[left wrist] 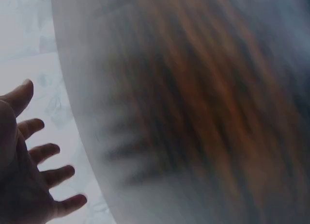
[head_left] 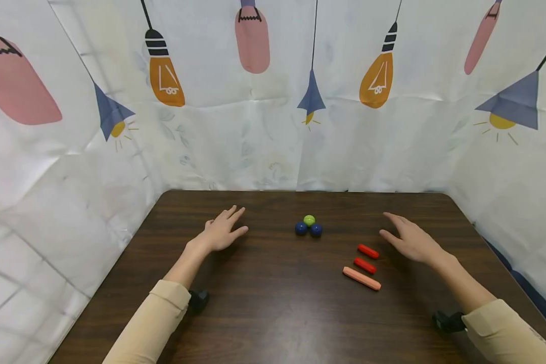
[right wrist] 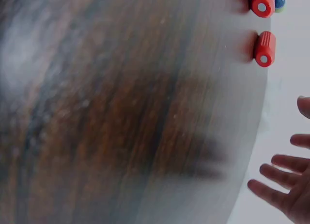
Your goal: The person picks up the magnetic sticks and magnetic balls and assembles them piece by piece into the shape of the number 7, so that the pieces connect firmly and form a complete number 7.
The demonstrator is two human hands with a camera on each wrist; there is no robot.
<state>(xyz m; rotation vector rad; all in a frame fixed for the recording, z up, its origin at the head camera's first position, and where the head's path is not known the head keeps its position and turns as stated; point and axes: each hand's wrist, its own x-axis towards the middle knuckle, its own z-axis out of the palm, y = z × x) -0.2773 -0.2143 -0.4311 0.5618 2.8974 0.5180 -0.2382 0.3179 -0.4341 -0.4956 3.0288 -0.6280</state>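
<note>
My left hand point(head_left: 219, 233) hovers over the left part of the table, fingers spread and holding nothing. On the other side, my right hand point(head_left: 411, 239) is held with fingers extended, close to the red sticks. Two short red sticks, one farther back point(head_left: 368, 251) and one nearer point(head_left: 365, 265), lie roughly parallel; the right wrist view shows a red stick point(right wrist: 265, 49) with a pale round spot on its end. In front of them lies a longer orange-pink stick point(head_left: 361, 278). Near the back middle, a green ball point(head_left: 309, 220) and two dark blue balls point(head_left: 301, 228) sit clustered together.
The dark wood-grain table point(head_left: 273, 313) reflects light near its front. A white curtain point(head_left: 255, 146) printed with lamps hangs behind and along both sides. Dark wrist cameras sit at the left cuff point(head_left: 198, 300) and the right cuff point(head_left: 449, 321).
</note>
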